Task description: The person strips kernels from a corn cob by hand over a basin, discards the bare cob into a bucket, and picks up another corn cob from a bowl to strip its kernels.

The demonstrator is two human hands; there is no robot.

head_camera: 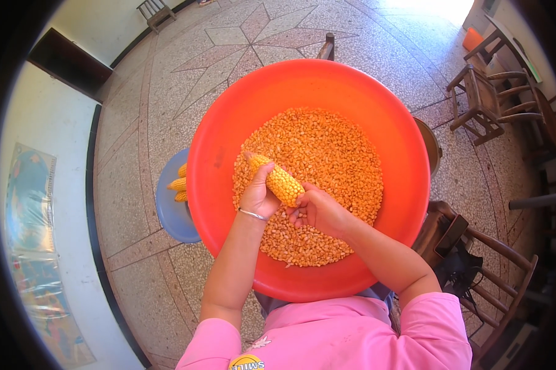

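Note:
My left hand (pixel 261 192) is wrapped around an ear of corn (pixel 278 181), which lies slanted with its narrow tip to the upper left. Rows of yellow kernels cover the visible side of the ear. At its lower right end, the fingers of my right hand (pixel 322 210) touch the kernels, curled with the thumb near the rim of the ear. Both hands are above a large red plastic basin (pixel 370 92). Loose corn kernels (pixel 324 143) cover the bottom of that basin in a wide layer.
A blue basin (pixel 169 222) with several ears of corn (pixel 178 185) stands left, partly behind the red rim. On the right are wooden chairs (pixel 481 99). A nearer chair (pixel 504 273) carries a dark phone-like device (pixel 451 236) and black cables. A brown container (pixel 429 145) peeks out at right.

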